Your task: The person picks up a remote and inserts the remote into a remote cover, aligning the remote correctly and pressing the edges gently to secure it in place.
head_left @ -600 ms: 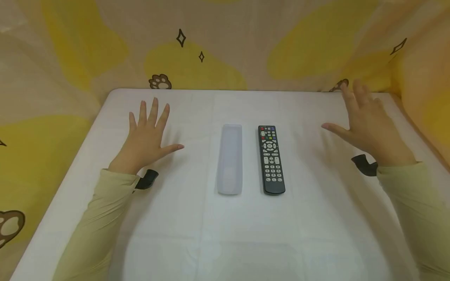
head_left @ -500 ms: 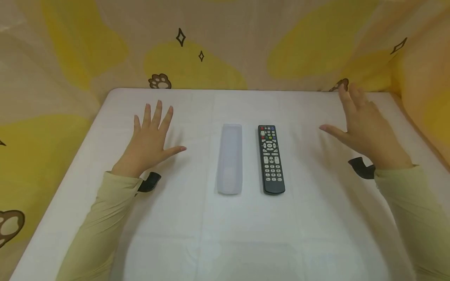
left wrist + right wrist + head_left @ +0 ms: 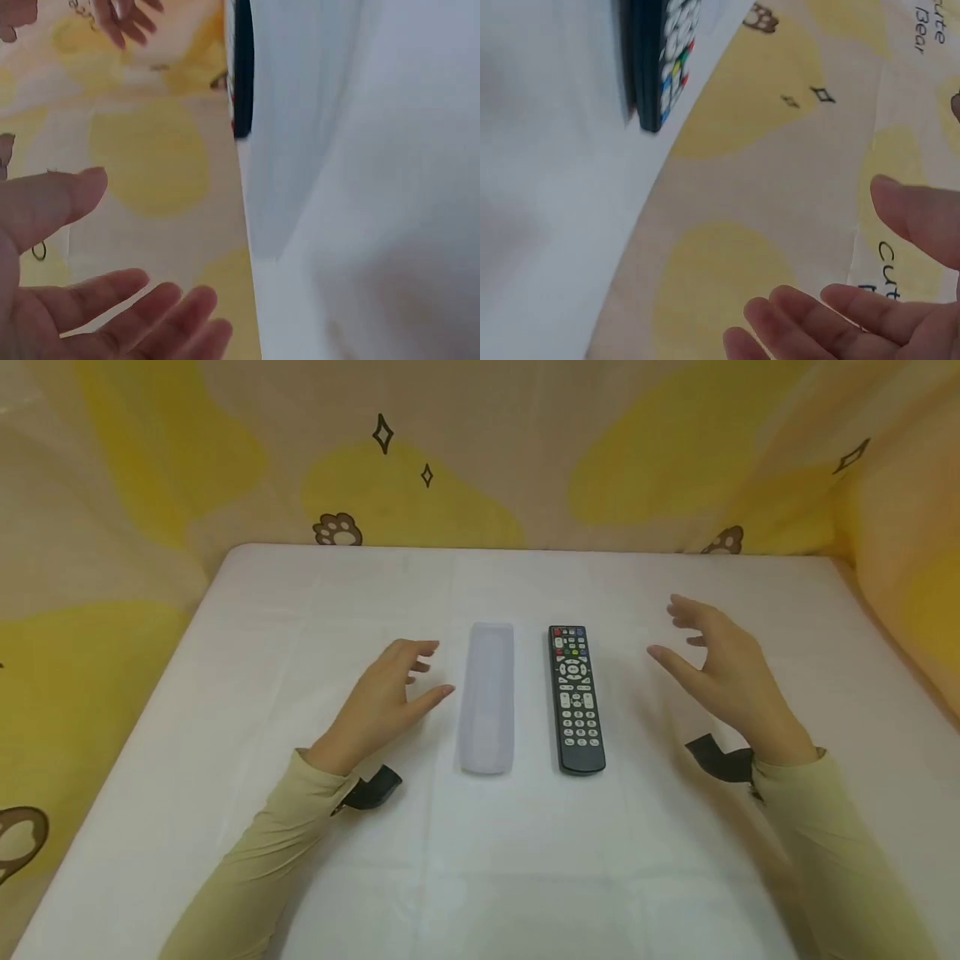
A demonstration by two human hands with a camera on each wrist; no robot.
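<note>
Whitish translucent oblong cover (image 3: 487, 697) lay just inward of left hand (image 3: 375, 702), not touching; black pale-buttoned remote control (image 3: 576, 700) lay between cover and right hand (image 3: 723, 664). Both hands empty, grips wide. Step looked like pre-contact reach; next move likely called for closing in, pinching edges.

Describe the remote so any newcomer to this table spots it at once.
On the white table, look between the left hand and the right hand. Two long, narrow things lie side by side; the remote is on the right. Unlike the pale, translucent cover, it is black and studded with buttons.
</note>
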